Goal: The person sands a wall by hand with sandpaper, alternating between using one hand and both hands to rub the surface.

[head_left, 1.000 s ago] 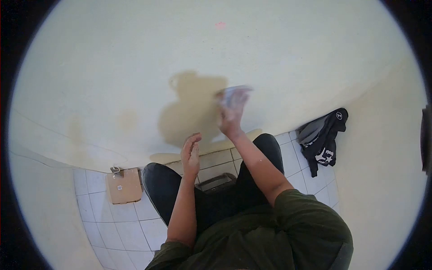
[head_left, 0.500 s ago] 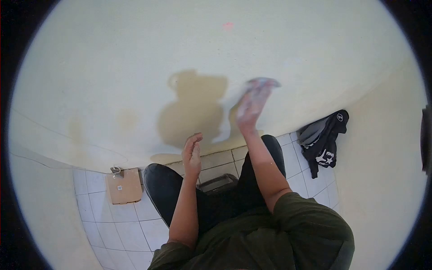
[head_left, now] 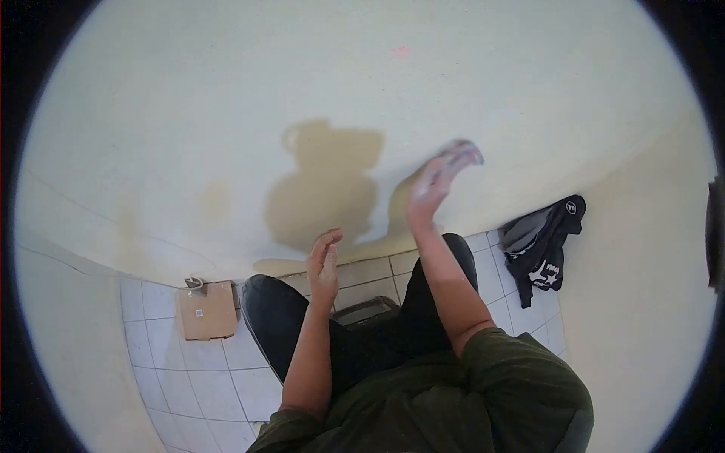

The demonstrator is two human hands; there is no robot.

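My right hand (head_left: 432,190) is raised against the pale wall (head_left: 529,90), smeared by motion and whitened as if by dust. Under its fingers is a thin greyish sheet (head_left: 474,153), possibly sandpaper, too blurred to make out well. It lies at or very near the wall surface. Lower down, my left hand (head_left: 325,266) hovers in front of the wall's foot, above my knees. Its fingers are loosely extended and slightly curved, dusty at the tips, with nothing visible in them.
A flat cardboard box (head_left: 206,311) lies on the tiled floor (head_left: 181,385) at left, with a small dark object and white cable (head_left: 195,282) at its top edge. A black garment (head_left: 542,245) lies in the right corner. Between my legs is a dark tray-like object (head_left: 366,310).
My right hand has shifted slightly right and down along the wall, its fingers now tilted further right with the sheet. My left hand stays nearly in place.
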